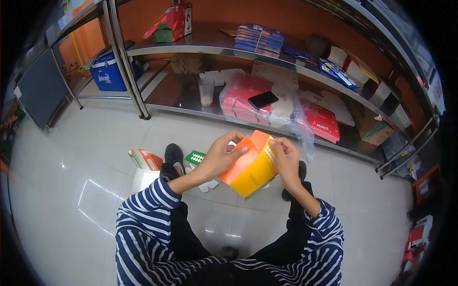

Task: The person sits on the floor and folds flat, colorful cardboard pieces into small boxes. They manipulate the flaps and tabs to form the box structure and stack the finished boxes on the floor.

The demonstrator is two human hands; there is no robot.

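Note:
Between my hands, above the floor, is a folded cardboard box (253,176) with yellow and orange sides, held tilted. My left hand (223,155) grips its orange flap at the upper left, thumb on the outside. My right hand (285,155) pinches the box's upper right edge, by a white checked pattern. On the floor below, partly hidden by my left forearm, lie a green and white carton piece (195,158) and white cardboard pieces. Left of my left shoe stands an open white carton (146,178) with orange and green flaps.
Ahead is a steel shelf rack (210,49). Its lower shelf carries a plastic cup (206,92), red flat cartons in plastic (245,93) and a phone (263,100). Above lies a tied stack of blue cartons (258,39). A blue cooler bag (109,74) stands at left.

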